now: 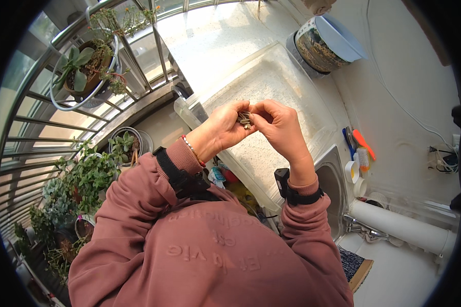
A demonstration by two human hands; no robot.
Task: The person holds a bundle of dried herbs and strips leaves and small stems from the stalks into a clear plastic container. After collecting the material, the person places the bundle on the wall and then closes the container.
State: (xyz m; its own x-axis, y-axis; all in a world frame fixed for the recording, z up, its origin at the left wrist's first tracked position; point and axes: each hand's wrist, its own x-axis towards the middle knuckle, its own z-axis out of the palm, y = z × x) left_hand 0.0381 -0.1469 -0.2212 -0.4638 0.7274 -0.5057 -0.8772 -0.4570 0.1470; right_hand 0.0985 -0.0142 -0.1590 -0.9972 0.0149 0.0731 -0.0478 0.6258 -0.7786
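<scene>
My left hand (217, 128) is cupped, palm up, around a small clump of thin, greyish-brown dry pieces (245, 122); their exact kind is too small to make out. From the other side, my right hand (281, 128) brings thumb and forefinger together at the clump's edge, pinching at the pieces. Both hands meet above a translucent plastic bin (317, 110) whose pale speckled bottom shows beneath them. A beaded bracelet and a black strap circle my left wrist, and another black strap is on my right.
Potted plants (95, 176) crowd the left beside a metal railing (23, 128). A patterned bucket (320, 43) stands at the back right. A steel sink (330, 189), brushes (362, 158), an orange-handled tool (364, 144) and a white pipe (402, 225) are on the right.
</scene>
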